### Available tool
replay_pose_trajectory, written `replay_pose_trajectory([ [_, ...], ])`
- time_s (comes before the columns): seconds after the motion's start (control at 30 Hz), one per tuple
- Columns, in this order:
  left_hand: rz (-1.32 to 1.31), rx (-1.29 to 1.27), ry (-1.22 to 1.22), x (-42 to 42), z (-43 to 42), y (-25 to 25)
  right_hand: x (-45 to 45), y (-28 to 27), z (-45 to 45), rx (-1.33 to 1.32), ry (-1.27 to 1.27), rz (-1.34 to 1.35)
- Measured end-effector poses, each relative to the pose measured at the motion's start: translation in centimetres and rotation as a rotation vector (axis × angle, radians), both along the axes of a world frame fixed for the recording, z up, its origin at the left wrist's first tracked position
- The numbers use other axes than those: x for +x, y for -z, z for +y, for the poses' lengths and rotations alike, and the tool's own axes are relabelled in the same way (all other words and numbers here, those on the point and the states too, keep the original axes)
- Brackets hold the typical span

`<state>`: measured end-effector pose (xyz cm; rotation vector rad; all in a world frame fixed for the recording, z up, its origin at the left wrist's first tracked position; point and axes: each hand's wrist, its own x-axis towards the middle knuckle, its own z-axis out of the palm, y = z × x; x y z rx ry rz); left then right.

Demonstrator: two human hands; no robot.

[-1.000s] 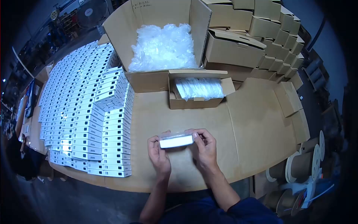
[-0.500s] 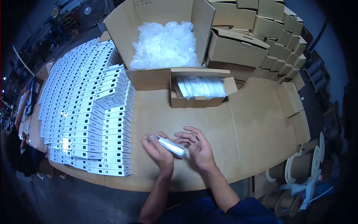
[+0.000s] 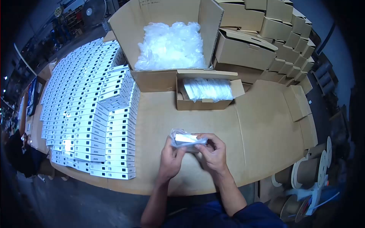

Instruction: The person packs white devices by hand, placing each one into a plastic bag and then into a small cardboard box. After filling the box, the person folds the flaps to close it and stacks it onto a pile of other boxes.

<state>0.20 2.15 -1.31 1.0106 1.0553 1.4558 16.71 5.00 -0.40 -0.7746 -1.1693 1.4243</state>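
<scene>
Between my two hands is a small white box in a clear plastic bag (image 3: 186, 140), held above the cardboard-covered table. My left hand (image 3: 170, 159) grips the bag's left end, thumb in front. At its right end, my right hand (image 3: 213, 152) pinches the bag between thumb and fingers. Beyond them stands an open cardboard carton (image 3: 190, 105) with a row of bagged items (image 3: 209, 89) inside. Behind it, a larger open cardboard box (image 3: 156, 81) holds a heap of clear plastic bags (image 3: 171, 45).
Many stacked white boxes (image 3: 87, 114) cover the table's left side. Brown cartons (image 3: 247, 49) are piled at the back right. Cable spools (image 3: 306, 169) stand off the table's right edge. Another person's arm (image 3: 23, 114) shows at far left.
My right hand has closed on the bag's right end. The bagged white box has turned from slanting to nearly level and moved slightly right and up.
</scene>
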Motion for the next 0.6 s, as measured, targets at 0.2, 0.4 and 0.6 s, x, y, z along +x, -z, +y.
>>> replay_pose_trajectory([
  [0.2,-0.106,0.046,-0.035,0.2,0.3,-0.1,1.1,-0.8,0.6,-0.049,-0.027,-0.116],
  [0.4,-0.215,-0.161,-0.071,0.4,0.4,0.2,0.8,-1.5,0.5,-0.217,0.014,-0.171],
  [0.6,-0.259,-0.239,-0.194,0.8,0.9,-0.3,-0.7,-1.8,0.1,0.313,0.240,-0.017],
])
